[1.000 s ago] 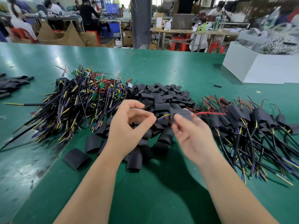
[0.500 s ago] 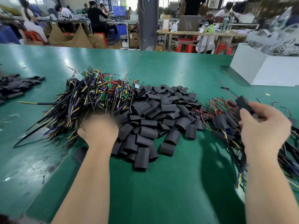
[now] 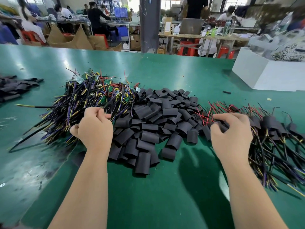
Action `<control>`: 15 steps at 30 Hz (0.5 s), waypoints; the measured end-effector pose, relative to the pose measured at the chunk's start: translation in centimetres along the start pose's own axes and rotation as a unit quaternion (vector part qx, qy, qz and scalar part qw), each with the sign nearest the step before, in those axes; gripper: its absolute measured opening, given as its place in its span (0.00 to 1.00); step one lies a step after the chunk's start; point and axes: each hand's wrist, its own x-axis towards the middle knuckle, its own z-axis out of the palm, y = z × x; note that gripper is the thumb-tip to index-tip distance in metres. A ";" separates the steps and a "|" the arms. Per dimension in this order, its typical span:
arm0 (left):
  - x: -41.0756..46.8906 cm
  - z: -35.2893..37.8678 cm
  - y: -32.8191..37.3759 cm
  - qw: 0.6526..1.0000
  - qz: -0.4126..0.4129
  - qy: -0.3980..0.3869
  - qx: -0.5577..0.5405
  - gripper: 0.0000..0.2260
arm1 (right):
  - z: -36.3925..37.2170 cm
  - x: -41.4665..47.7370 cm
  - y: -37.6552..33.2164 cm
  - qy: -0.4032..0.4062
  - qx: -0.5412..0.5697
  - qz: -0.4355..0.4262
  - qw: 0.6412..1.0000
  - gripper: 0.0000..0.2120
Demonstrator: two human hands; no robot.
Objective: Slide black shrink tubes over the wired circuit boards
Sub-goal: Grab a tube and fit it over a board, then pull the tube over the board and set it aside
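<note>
A heap of black shrink tubes (image 3: 155, 123) lies in the middle of the green table (image 3: 165, 195). To its left is a tangle of bare wired circuit boards (image 3: 92, 100) with green boards and black, yellow and purple leads. To the right lies a pile of wired boards with tubes on them (image 3: 272, 129). My left hand (image 3: 94, 128) is curled at the near edge of the bare pile, its fingers pinched on the leads of one wired board. My right hand (image 3: 231, 134) hovers at the seam between the tube heap and the sleeved pile, fingers spread and bent down onto black tubes.
A white box (image 3: 264, 75) stands at the back right. More dark tubing (image 3: 14, 88) lies at the far left edge. One stray tube piece (image 3: 226, 92) sits near the box. Beyond the table, people work at other benches.
My right hand has let go of the sleeved board over the right pile and come back left, fingers spread. My left hand has closed on leads at the bare pile.
</note>
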 end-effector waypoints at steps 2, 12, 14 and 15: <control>0.0 -0.4 0.6 0.989 0.009 0.029 -0.142 0.08 | 0.2 -0.4 -0.3 -0.017 0.041 -0.020 0.999 0.11; -0.7 -1.0 1.9 0.924 0.021 -0.026 -0.380 0.08 | 1.6 -2.0 -2.1 -0.286 0.356 0.158 0.876 0.14; -1.0 -1.1 2.1 0.911 0.039 -0.058 -0.406 0.08 | 1.8 -2.6 -2.4 -0.368 0.434 0.187 0.801 0.12; -1.2 -1.2 2.3 0.906 0.052 -0.087 -0.412 0.08 | 1.8 -2.8 -2.5 -0.400 0.469 0.192 0.764 0.12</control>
